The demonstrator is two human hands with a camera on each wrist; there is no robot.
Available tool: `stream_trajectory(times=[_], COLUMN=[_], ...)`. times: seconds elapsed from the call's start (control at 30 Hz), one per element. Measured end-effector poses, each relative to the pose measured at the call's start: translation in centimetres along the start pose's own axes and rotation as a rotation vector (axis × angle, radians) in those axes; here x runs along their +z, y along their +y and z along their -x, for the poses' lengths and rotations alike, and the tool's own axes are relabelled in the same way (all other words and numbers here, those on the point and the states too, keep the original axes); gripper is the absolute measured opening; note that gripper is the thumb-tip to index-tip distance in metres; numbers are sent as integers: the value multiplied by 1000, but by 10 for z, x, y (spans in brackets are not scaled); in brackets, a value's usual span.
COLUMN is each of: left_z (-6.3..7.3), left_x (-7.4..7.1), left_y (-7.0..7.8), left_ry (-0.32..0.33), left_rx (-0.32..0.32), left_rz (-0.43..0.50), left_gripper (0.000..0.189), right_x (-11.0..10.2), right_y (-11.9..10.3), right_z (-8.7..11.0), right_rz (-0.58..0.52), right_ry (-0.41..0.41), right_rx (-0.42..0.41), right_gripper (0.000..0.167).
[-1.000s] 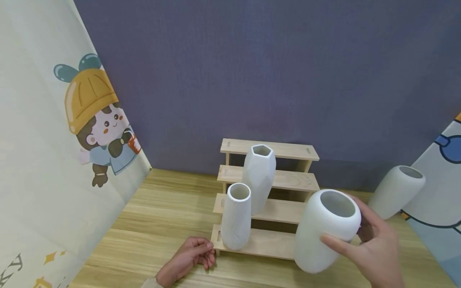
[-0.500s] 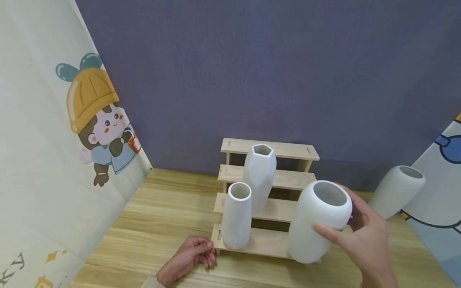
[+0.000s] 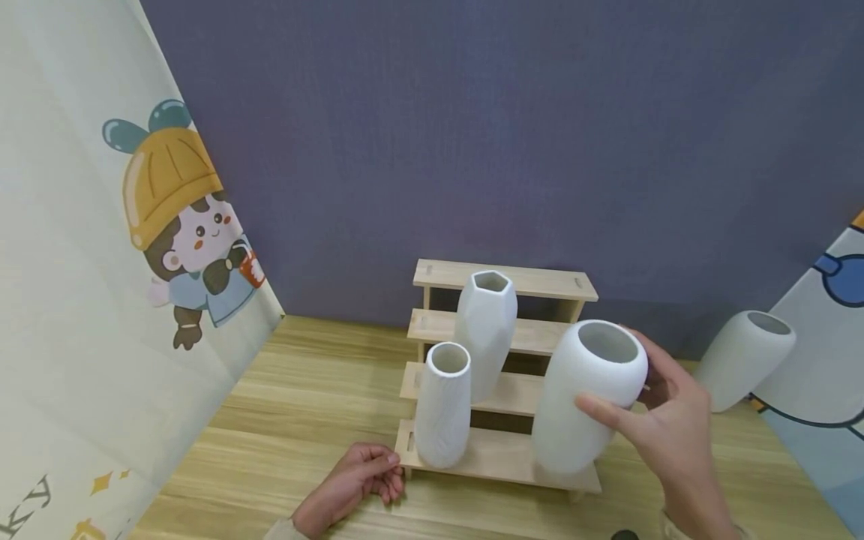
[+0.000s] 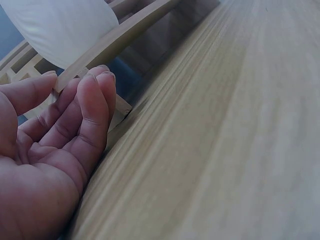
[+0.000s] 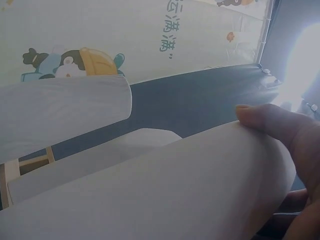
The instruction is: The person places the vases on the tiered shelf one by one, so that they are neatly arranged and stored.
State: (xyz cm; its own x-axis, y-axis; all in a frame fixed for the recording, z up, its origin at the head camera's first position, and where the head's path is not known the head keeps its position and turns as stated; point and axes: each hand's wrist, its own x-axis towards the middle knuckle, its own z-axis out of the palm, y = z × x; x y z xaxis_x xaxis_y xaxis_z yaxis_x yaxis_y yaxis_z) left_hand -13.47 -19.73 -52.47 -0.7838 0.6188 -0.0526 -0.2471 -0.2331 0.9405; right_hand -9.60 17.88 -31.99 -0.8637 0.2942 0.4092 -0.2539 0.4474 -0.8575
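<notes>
My right hand (image 3: 668, 427) grips a wide white vase (image 3: 580, 405) near its mouth, thumb on the near side. The vase's base is at the right end of the bottom step of a tiered wooden stand (image 3: 496, 456); whether it touches cannot be told. At the step's left corner, my left hand (image 3: 354, 480) pinches the board between thumb and fingers, as the left wrist view shows with the fingers (image 4: 92, 107) curled at its edge. A slim white vase (image 3: 442, 420) stands on the bottom step's left, and a faceted white vase (image 3: 484, 330) one step higher.
Another white vase (image 3: 739, 364) stands on the wooden table (image 3: 270, 427) at the right, beside a printed panel (image 3: 830, 337). A dark cloth wall (image 3: 472, 135) rises behind the stand. A small dark round thing (image 3: 624, 535) shows at the bottom edge.
My right hand has carried the wide vase left and away from me, from in front of the stand to over its bottom step. My left hand has stayed at the corner.
</notes>
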Motion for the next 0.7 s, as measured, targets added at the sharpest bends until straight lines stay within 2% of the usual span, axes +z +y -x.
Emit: stream_trajectory(times=[0.1,0.37,0.7], left_z=[0,2,3], left_x=[0,1,2], left_y=[0,0,1], left_ry=[3,-1,2], left_rx=[-2,2,-8], left_rz=[-3,-1,3], left_gripper=[23,23,23], right_x=[1,5,9], right_y=[-3,-8,-14], right_z=[-4,-16,-29], right_rz=[12,-48,-36], right_ry=[-2,19,40], right_rx=[-22,-89,-62], right_gripper=[82,78,76])
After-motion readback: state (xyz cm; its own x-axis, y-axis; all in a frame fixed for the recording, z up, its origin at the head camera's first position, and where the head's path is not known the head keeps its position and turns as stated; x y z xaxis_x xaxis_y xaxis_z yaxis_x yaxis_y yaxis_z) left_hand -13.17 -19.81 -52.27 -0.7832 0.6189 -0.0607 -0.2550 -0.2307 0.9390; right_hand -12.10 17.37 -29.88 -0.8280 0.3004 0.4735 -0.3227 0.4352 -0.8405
